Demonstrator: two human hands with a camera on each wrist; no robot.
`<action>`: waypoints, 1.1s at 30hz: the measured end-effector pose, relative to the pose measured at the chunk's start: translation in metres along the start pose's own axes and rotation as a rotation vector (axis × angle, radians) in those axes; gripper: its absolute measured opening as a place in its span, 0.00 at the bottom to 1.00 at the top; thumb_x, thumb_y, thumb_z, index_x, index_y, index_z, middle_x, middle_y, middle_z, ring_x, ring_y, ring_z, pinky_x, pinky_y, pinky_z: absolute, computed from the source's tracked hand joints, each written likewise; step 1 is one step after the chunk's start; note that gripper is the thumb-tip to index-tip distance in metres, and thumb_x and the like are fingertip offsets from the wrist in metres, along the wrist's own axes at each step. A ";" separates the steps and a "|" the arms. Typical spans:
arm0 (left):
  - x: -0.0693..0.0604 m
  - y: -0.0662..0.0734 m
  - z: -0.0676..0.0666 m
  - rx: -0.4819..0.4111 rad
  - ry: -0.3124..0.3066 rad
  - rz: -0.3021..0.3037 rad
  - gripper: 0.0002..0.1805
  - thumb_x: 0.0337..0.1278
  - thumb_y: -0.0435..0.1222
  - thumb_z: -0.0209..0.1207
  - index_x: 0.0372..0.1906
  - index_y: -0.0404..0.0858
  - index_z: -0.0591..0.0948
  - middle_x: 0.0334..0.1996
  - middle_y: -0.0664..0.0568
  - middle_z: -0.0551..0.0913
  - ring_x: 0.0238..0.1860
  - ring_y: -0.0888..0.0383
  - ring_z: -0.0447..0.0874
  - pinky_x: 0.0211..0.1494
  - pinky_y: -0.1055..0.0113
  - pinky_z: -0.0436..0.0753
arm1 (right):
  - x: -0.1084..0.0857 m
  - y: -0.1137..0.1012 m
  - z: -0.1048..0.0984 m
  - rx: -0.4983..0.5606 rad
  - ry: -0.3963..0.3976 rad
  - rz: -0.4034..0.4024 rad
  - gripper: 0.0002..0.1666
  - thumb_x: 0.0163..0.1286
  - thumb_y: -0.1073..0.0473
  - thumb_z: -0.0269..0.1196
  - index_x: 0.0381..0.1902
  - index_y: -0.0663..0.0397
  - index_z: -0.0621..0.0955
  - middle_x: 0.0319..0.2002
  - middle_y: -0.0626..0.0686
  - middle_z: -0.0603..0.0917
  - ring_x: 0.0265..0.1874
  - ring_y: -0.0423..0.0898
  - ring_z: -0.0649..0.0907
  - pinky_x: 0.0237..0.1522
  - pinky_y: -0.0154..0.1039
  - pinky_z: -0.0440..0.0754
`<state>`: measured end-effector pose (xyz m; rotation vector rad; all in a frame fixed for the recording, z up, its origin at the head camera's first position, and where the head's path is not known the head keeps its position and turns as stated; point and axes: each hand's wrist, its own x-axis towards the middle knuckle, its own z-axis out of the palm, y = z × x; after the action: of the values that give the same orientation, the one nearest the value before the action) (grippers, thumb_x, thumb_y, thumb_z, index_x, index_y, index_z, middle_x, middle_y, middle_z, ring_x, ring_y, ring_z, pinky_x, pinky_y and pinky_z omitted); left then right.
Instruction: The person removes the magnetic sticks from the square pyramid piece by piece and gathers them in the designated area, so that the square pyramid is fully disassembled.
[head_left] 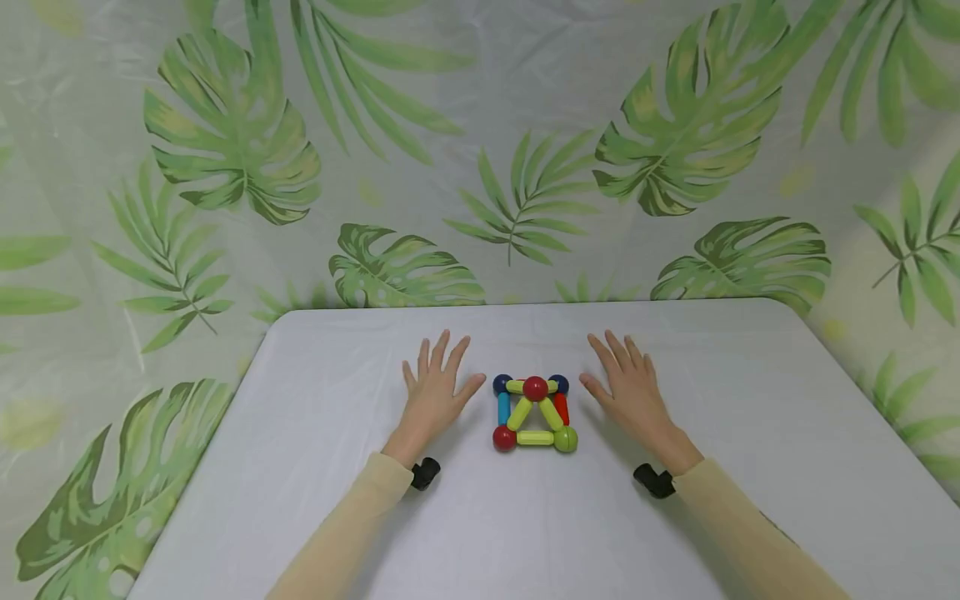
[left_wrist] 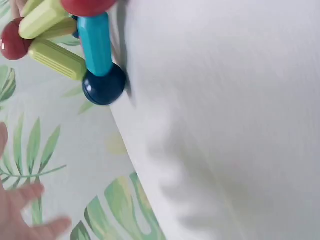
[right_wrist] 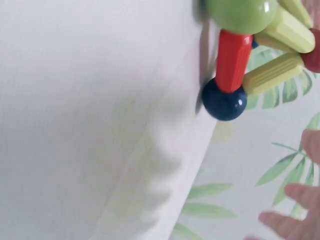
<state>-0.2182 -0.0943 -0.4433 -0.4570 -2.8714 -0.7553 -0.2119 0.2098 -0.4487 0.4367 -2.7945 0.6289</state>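
A small pyramid of coloured rods and balls stands on the white table in the head view, topped by a red ball (head_left: 535, 388). Its base has a red ball (head_left: 505, 438) and a green ball (head_left: 566, 439) in front, with two dark blue balls behind. A blue rod (left_wrist: 96, 44) forms its left side and a red rod (right_wrist: 233, 61) its right. My left hand (head_left: 433, 400) is spread to the left of the pyramid, apart from it. On the other side my right hand (head_left: 633, 400) has its fingers extended, also holding nothing.
A white cloth covers the table (head_left: 525, 533), whose far edge runs behind the pyramid. Beyond it hangs a leaf-patterned curtain (head_left: 420, 167). Each wrist carries a small black camera, one of them the left camera (head_left: 426, 473).
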 end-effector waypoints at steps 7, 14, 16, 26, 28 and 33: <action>0.006 0.022 0.014 -0.495 -0.125 0.187 0.25 0.64 0.40 0.59 0.64 0.38 0.71 0.60 0.43 0.73 0.58 0.46 0.71 0.57 0.52 0.74 | -0.006 -0.016 0.009 0.488 -0.026 -0.053 0.23 0.67 0.62 0.62 0.58 0.65 0.73 0.51 0.62 0.80 0.49 0.57 0.79 0.50 0.51 0.78; 0.010 0.043 0.035 -0.538 -0.125 0.197 0.25 0.58 0.42 0.65 0.59 0.40 0.75 0.54 0.51 0.77 0.54 0.53 0.69 0.54 0.58 0.73 | -0.012 -0.033 0.027 0.615 -0.122 0.000 0.12 0.62 0.64 0.66 0.42 0.64 0.80 0.35 0.52 0.83 0.34 0.47 0.82 0.38 0.36 0.81; 0.009 0.046 0.038 -0.535 -0.114 0.190 0.24 0.57 0.42 0.65 0.58 0.41 0.75 0.52 0.53 0.77 0.52 0.54 0.68 0.53 0.58 0.73 | -0.013 -0.035 0.030 0.611 -0.130 0.015 0.12 0.61 0.65 0.67 0.41 0.64 0.80 0.33 0.51 0.82 0.33 0.46 0.81 0.37 0.35 0.81; 0.012 0.041 0.037 -0.583 -0.092 0.227 0.22 0.58 0.41 0.62 0.57 0.39 0.77 0.49 0.52 0.80 0.49 0.55 0.71 0.52 0.58 0.76 | -0.019 -0.038 0.033 0.638 -0.093 0.002 0.12 0.61 0.66 0.68 0.41 0.63 0.79 0.35 0.52 0.82 0.33 0.45 0.80 0.38 0.36 0.81; 0.014 0.039 0.034 -0.593 -0.093 0.238 0.21 0.59 0.39 0.62 0.56 0.38 0.77 0.49 0.51 0.81 0.49 0.55 0.73 0.52 0.61 0.76 | -0.021 -0.039 0.033 0.647 -0.087 -0.002 0.11 0.61 0.67 0.67 0.41 0.64 0.79 0.35 0.53 0.82 0.33 0.46 0.80 0.38 0.36 0.81; 0.019 0.036 0.031 -0.608 -0.163 0.282 0.20 0.61 0.38 0.61 0.58 0.38 0.77 0.52 0.51 0.80 0.51 0.56 0.73 0.53 0.63 0.76 | -0.021 -0.034 0.032 0.691 -0.029 0.028 0.10 0.65 0.67 0.63 0.44 0.66 0.79 0.40 0.58 0.83 0.39 0.52 0.81 0.43 0.42 0.81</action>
<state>-0.2260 -0.0446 -0.4498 -1.0047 -2.5719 -1.5894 -0.1867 0.1711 -0.4698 0.5238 -2.5359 1.6051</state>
